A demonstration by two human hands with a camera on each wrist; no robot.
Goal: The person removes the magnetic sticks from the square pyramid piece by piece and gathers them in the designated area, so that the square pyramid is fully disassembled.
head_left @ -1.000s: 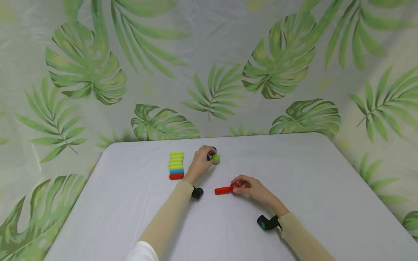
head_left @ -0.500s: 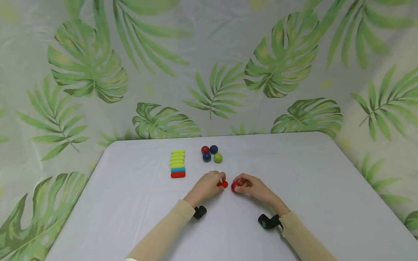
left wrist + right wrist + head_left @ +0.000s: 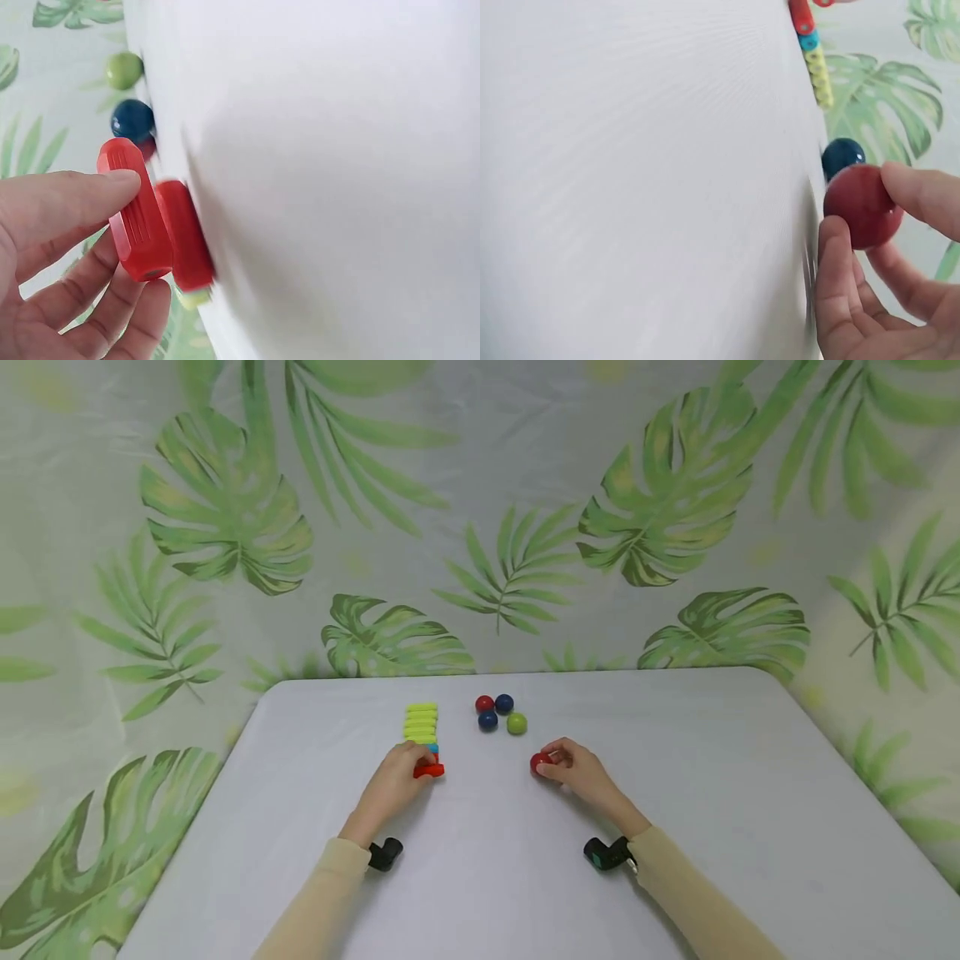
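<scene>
In the head view my left hand (image 3: 393, 781) is at the near end of a row of plastic sticks. Thumb and fingers pinch a grooved red stick (image 3: 135, 217), which has a small hole in its end. Right alongside it, a second red stick (image 3: 184, 236) lies last in the row. Beyond come a blue stick (image 3: 432, 748), mostly covered by the hand, and several yellow sticks (image 3: 421, 722). My right hand (image 3: 588, 781), right of centre, holds a glossy red ball (image 3: 859, 210) between thumb and fingertips, low over the white table.
Behind the hands a loose cluster holds a red ball (image 3: 484, 703), two dark blue balls (image 3: 487, 721) and a green ball (image 3: 517, 723). The white tabletop (image 3: 495, 877) ends at a leaf-patterned backdrop (image 3: 502, 527).
My left hand went from the ball cluster to the red stick by the right hand, picked it up and carried it left to the row. The right hand keeps its ball and has moved little.
</scene>
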